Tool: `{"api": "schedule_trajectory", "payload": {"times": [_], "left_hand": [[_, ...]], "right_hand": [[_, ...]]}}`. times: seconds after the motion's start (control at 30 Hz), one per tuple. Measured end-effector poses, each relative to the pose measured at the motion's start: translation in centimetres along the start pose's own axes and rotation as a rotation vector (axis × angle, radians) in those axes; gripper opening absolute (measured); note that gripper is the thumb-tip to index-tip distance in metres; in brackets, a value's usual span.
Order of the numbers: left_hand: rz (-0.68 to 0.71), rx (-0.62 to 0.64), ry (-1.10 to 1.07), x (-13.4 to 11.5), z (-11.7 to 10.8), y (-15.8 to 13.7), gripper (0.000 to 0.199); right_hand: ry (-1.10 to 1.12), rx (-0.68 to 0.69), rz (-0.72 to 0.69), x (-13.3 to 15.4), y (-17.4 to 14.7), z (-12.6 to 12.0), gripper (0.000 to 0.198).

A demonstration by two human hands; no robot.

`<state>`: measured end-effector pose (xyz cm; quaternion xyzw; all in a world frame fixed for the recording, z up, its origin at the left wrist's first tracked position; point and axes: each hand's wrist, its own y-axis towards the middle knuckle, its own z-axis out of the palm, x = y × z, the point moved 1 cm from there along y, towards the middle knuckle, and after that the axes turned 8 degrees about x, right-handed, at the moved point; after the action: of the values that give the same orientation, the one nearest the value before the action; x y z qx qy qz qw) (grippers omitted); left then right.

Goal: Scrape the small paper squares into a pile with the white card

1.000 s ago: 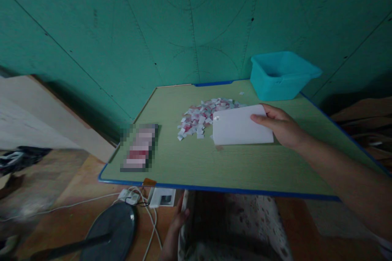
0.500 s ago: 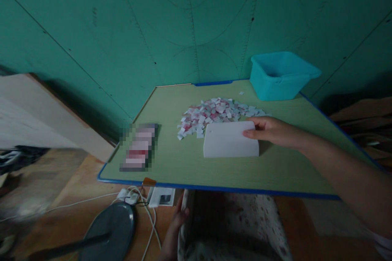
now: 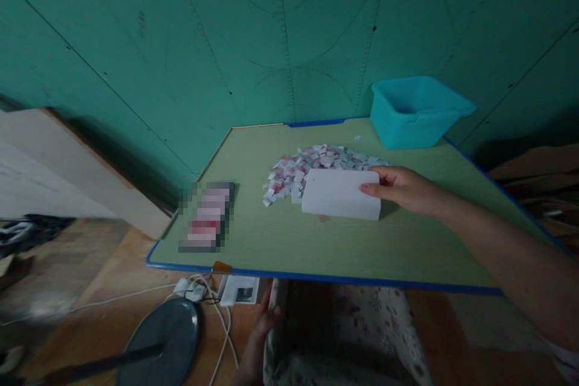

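Note:
My right hand (image 3: 400, 190) grips the right end of a white plastic scraper (image 3: 339, 196), a broad flat piece with a small hole near its upper left corner. Its thumb lies on the near face and the fingers are behind. Just beyond the scraper lies a heap of small white and pink paper pieces (image 3: 312, 163), partly hidden by it. Below the table's front edge, my left hand (image 3: 262, 329) rests beside patterned cloth (image 3: 389, 319), fingers stretched and apart, partly in shadow.
A turquoise plastic bin (image 3: 416, 117) stands at the table's back right corner. On the left of the green table (image 3: 262, 241) lies a blurred-out flat object (image 3: 205, 217). White cables (image 3: 226, 335), a white box (image 3: 239, 291) and a dark round base (image 3: 163, 338) are below. A green wall (image 3: 280, 42) rises behind.
My right hand has moved the scraper slightly away from me, toward the paper heap, and its lower edge now tilts. My left hand has not visibly moved.

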<state>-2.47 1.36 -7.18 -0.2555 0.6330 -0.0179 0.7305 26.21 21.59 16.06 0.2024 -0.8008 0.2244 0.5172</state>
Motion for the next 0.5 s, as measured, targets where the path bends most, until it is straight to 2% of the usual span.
{"api": "schedule_trajectory", "payload": {"times": [0.23, 0.4, 0.5], "left_hand": [[0.000, -0.059, -0.045, -0.38, 0.83, -0.34, 0.027], [-0.060, -0.068, -0.025, -0.49, 0.54, -0.42, 0.018], [-0.103, -0.041, -0.004, -0.52, 0.24, -0.51, 0.019]], "right_hand": [[0.033, 0.100, 0.032, 0.08, -0.40, 0.74, 0.027], [0.018, 0.033, 0.027, 0.13, -0.23, 0.41, 0.027], [-0.065, 0.058, 0.042, -0.03, -0.15, 0.14, 0.025]]}}
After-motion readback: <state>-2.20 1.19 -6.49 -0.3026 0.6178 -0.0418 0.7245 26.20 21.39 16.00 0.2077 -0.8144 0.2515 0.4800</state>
